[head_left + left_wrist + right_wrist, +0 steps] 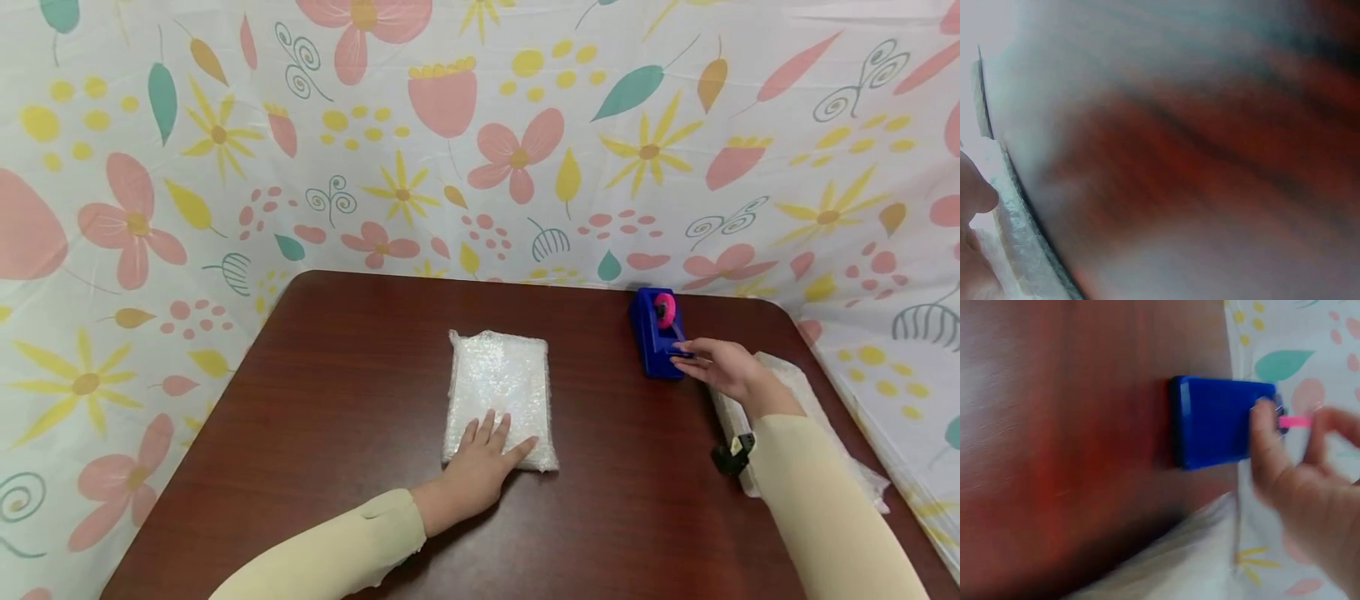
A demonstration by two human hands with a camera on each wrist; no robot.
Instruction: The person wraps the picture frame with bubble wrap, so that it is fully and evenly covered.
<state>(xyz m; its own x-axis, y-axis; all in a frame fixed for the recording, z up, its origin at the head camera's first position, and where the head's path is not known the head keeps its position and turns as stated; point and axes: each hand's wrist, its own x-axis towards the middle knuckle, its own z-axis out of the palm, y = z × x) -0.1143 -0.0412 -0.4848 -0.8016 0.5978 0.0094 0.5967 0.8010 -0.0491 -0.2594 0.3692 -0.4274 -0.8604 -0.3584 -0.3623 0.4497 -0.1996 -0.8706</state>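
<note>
A flat white packet [501,375] in clear bubble wrap lies in the middle of the table. My left hand [480,467] rests on its near end with the fingers spread. In the left wrist view the wrapped edge [1025,250] shows beside part of that hand. Towards the back right stands a blue tape dispenser [648,337] with a pink-cored tape roll [664,310]. My right hand [723,367] reaches to its front end, thumb and fingers parted around it. The right wrist view shows the fingertips beside the blue body [1216,422]; no strip of tape is visible between them.
A long white wrapped bundle [787,375] lies along the table's right side, partly under my right forearm. A black wrist strap [733,454] shows at that forearm. Floral cloth [465,167] hangs behind the brown table [337,375] and along its sides.
</note>
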